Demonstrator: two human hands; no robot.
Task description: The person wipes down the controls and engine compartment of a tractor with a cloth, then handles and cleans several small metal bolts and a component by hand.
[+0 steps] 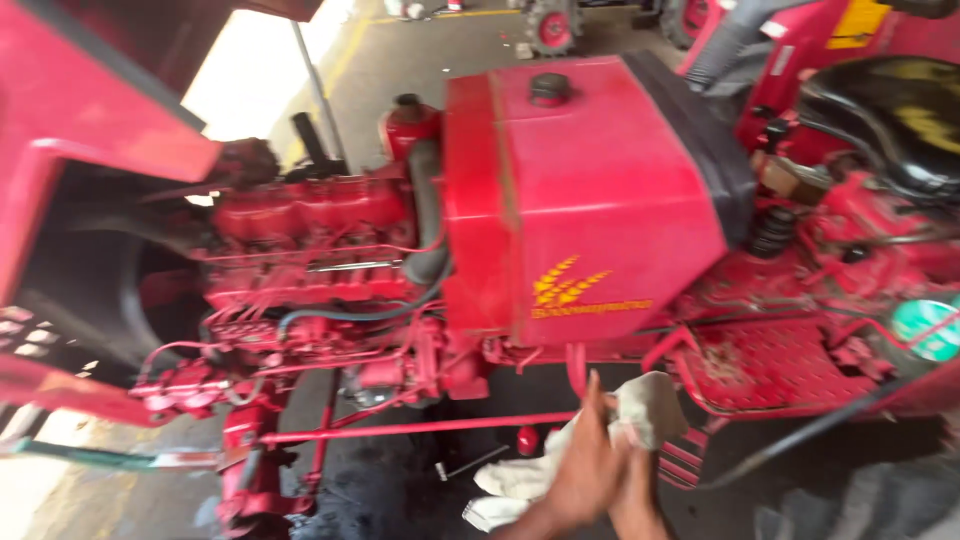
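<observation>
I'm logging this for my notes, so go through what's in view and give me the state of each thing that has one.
Left hand: wrapped in the rag, fingers up.
Right hand: pressed against the left, gripping the rag.
Rag: whitish, crumpled, bunched between both hands, ends hanging down.
Fuel tank: red, dusty, mounted.
Tank cap: dark, on.
Engine: red, exposed, hoses attached.
Hood: raised.
Footplate: dirty.

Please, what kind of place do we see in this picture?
Probably a tractor repair workshop. A red tractor stands with its engine uncovered, more red machines with wheels wait behind on the concrete floor, and the hands hold a white rag.
</observation>
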